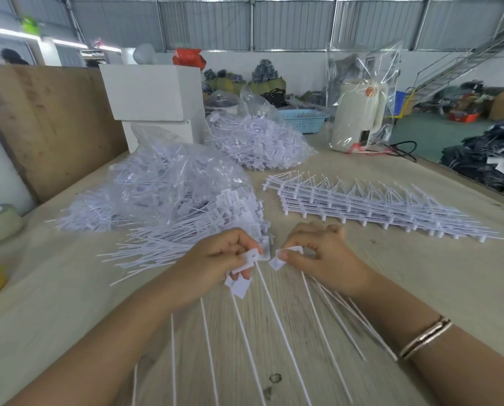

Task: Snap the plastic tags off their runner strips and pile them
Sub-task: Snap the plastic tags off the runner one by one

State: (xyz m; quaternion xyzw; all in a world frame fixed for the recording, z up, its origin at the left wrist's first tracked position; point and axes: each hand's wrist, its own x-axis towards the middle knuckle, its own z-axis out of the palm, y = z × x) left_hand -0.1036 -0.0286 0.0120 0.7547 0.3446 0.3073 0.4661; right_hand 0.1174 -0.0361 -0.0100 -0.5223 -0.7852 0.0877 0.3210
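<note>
Head view, lower centre of the frame: left hand (224, 256) pinching a small cluster of white tag heads (246, 266), fingers curled round them, long thin tails fanning down toward the bottom edge. Right hand (318, 256) just beside it, thumb and fingers clamped on another few tag heads (283, 257), tails trailing down and right under the wrist. A small gap between the two clusters, so apparently parted already or about to be.

Risks from here: tails tangling across each other where the two fans overlap, dragging loose pieces off the table (406, 276); a twist too sharp bending or tearing a thin tail rather than breaking cleanly at the joint; freed tags sliding into the unsnapped runner strips (362, 206), stacked at centre right, and mixing the two lots. Loose pile of finished tags (186, 230) touching the left fingers, spilling from a clear bag (168, 177) at centre left, easily knocked wider.

Materials: tags of pale, slightly glossy moulded plastic, flat square heads with a punched hole, tails straight and needle-thin, springy by the look. Runner strips comb-like, with stubby pegs along one edge. Bags thin, crinkled, transparent film. Table of light matte wood grain.
</note>
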